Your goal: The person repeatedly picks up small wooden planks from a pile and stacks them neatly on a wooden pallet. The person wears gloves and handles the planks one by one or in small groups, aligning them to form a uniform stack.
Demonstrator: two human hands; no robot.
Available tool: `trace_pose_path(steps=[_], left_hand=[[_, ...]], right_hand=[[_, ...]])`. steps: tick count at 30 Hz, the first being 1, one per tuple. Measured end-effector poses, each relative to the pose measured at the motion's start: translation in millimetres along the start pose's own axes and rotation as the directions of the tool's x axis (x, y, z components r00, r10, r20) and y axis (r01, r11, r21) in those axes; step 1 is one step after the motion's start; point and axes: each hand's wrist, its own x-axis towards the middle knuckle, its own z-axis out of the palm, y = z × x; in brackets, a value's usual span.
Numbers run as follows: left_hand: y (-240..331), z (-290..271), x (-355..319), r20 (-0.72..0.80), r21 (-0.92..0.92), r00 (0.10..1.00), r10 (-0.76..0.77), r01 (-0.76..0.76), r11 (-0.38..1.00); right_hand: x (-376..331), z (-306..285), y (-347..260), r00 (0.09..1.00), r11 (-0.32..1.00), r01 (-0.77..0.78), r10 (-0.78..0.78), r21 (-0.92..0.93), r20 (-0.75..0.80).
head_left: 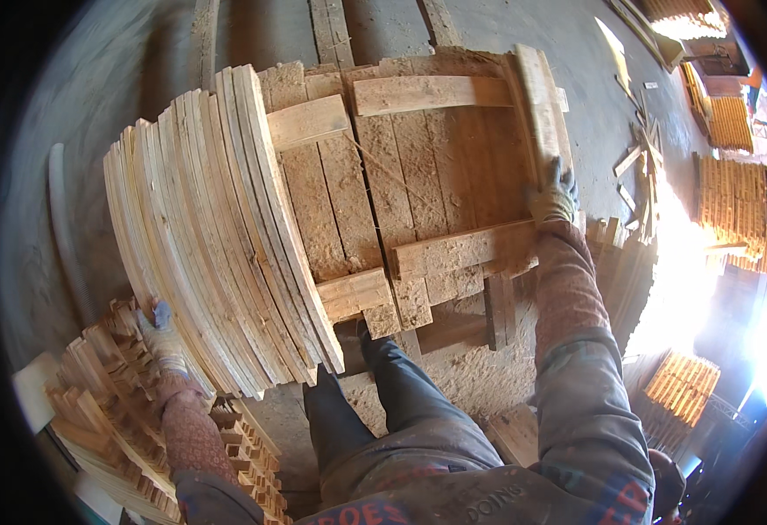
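Observation:
In front of me, a row of long boards (213,236) stands on edge, packed side by side on the left of a sawdust-covered wooden platform (335,201). My left hand (163,337), gloved, rests against the outer left face of that row, its fingers stretched along the wood. At the platform's right end lies a single long plank (541,109), set crosswise. My gloved right hand (555,194) has hold of this plank's near end, fingers over its right edge. Short crosspieces (462,249) join the platform boards. The underside of the row is hidden.
Stacked notched timber pieces (112,385) stand at the lower left, beside my left arm. Loose wood scraps (633,171) lie on the floor to the right. Farther right are stacks of boards (738,210) in bright sunlight. Beams (331,31) extend beyond the platform's far side.

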Motion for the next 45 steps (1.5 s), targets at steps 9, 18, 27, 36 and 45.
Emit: trace_pose_path(steps=[9, 18, 27, 36, 45], left_hand=[[8, -12, -1, 0.016, -0.047, 0.995, 0.096, -0.095, 0.994], [44, 7, -15, 0.08, -0.239, 0.997, -0.018, 0.037, 0.97], [140, -62, -14, 0.631, -0.425, 0.776, -0.027, 0.375, 0.824], [74, -27, 28, 0.651, -0.227, 0.759, 0.007, 0.186, 0.956], [27, -29, -34, 0.663, -0.436, 0.746, 0.06, 0.32, 0.841]], right_hand=[[-27, -47, -34, 0.975, 0.891, -0.025, -0.079, 0.453, 0.21], [-194, -85, -259, 0.627, 0.035, -0.532, -0.656, 0.846, 0.421], [-192, 26, -288, 0.319, 0.249, 0.442, -0.942, 0.862, 0.109], [-234, -29, -304, 0.415, 0.217, -0.689, -0.664, 0.691, 0.622], [-264, -104, -289, 0.35, 0.26, -0.626, -0.749, 0.735, 0.562]])
